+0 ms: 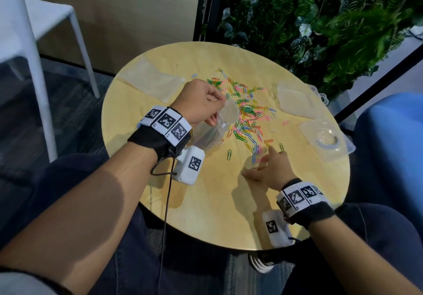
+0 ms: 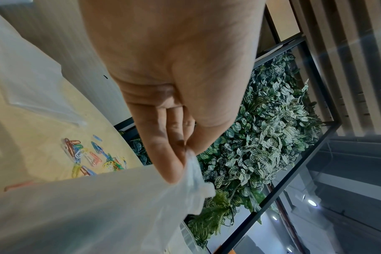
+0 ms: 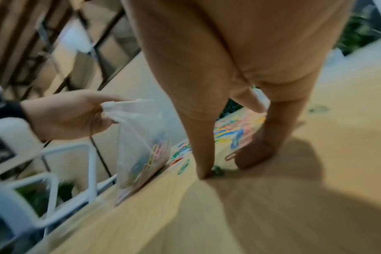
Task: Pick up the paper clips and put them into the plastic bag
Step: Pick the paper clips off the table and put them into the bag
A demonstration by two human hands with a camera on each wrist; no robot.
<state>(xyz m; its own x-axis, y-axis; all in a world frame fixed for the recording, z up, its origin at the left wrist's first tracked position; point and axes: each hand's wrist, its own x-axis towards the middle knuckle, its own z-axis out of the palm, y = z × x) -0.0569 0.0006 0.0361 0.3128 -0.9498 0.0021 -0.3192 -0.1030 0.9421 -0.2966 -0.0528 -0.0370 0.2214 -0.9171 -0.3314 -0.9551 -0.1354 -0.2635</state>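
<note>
Several coloured paper clips [image 1: 247,111] lie scattered in a heap at the middle of the round wooden table [image 1: 206,203]. My left hand [image 1: 217,109] pinches the rim of a clear plastic bag [image 1: 210,132], which hangs mouth up with its bottom on the table left of the heap. The right wrist view shows a few clips inside the bag [image 3: 141,141]. My right hand [image 1: 258,160] is at the heap's near edge, with fingers spread and thumb and a fingertip [image 3: 250,159] pressing on the wood. A green clip [image 3: 216,170] lies by the thumb; nothing is held.
Two more clear bags [image 1: 151,79] [image 1: 295,100] lie flat at the far left and far right of the table. A clear plastic box [image 1: 325,141] sits at the right edge. A white chair [image 1: 45,20] stands at the left, and a plant wall [image 1: 320,20] is behind.
</note>
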